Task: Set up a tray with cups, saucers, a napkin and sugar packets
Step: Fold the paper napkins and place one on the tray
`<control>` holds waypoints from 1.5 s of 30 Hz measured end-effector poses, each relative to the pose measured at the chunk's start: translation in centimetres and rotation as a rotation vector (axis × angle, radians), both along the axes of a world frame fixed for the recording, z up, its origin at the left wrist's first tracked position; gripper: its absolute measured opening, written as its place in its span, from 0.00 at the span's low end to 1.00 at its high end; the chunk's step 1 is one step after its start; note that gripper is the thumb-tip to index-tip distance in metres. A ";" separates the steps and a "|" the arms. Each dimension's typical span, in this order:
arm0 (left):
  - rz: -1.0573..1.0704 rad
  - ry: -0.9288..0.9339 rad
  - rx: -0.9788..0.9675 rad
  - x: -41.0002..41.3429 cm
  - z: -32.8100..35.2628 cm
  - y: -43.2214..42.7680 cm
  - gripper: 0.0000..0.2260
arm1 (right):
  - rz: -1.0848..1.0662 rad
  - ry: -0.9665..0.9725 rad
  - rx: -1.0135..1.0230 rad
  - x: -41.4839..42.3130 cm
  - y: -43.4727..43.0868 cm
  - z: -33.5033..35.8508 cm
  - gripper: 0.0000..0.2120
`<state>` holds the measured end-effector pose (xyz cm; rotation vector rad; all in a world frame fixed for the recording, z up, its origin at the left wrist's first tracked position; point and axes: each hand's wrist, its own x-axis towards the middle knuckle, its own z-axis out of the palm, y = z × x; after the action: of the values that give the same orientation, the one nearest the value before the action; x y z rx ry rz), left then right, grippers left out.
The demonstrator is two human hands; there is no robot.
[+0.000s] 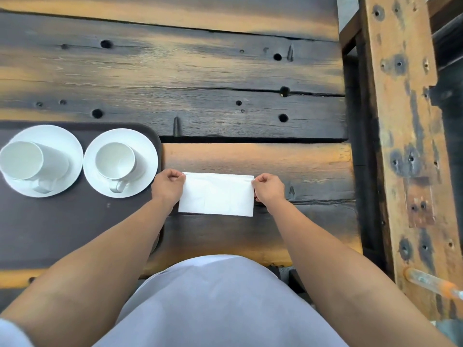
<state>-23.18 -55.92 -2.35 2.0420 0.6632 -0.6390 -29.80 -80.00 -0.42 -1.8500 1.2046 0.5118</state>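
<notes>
A white paper napkin (216, 195) lies folded into a rectangle on the wooden table, just right of the dark tray (62, 229). My left hand (168, 185) pinches its far left corner and my right hand (268, 189) pinches its far right corner. On the tray stand two white saucers, the left saucer (62, 140) and the right saucer (147, 151), each bearing a white cup. The left cup (22, 160) and the right cup (115, 161) are upright with handles toward me. No sugar packets show.
The rustic plank table (200, 71) stretches far ahead, with holes and cracks. A wooden beam (406, 121) runs along the right beyond a gap. My body in a light garment fills the bottom of the view.
</notes>
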 end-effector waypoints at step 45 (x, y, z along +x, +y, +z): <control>-0.747 -0.183 0.646 -1.2 3.9 -1.3 0.15 | 0.123 -0.015 -0.036 -1.0 1.1 0.5 0.08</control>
<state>-24.39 -57.23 1.56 2.9432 -0.0574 -0.6863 -30.83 -78.89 0.03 -1.9637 1.1020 0.5462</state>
